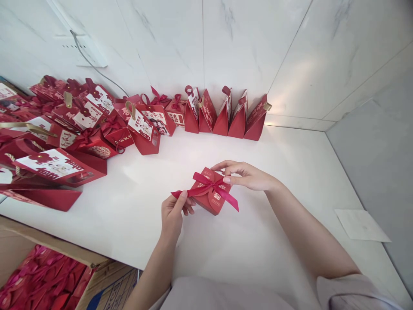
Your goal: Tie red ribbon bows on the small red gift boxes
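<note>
A small red gift box (209, 202) with gold print rests on the white table, in front of me. A crimson ribbon (232, 201) is tied in a bow across its top. My left hand (174, 211) pinches the ribbon's left end between thumb and forefinger, beside the box's left edge. My right hand (247, 175) is at the box's upper right corner, its thumb and fingers closed on the ribbon loop there. Whether its fingertips also press on the box is hard to tell.
Red triangular boxes (237, 122) stand in a row along the marble wall. Many more red boxes (97, 144) crowd the table's left side. A cardboard carton (103, 280) of ribboned boxes is at lower left. White paper (362, 224) lies at right.
</note>
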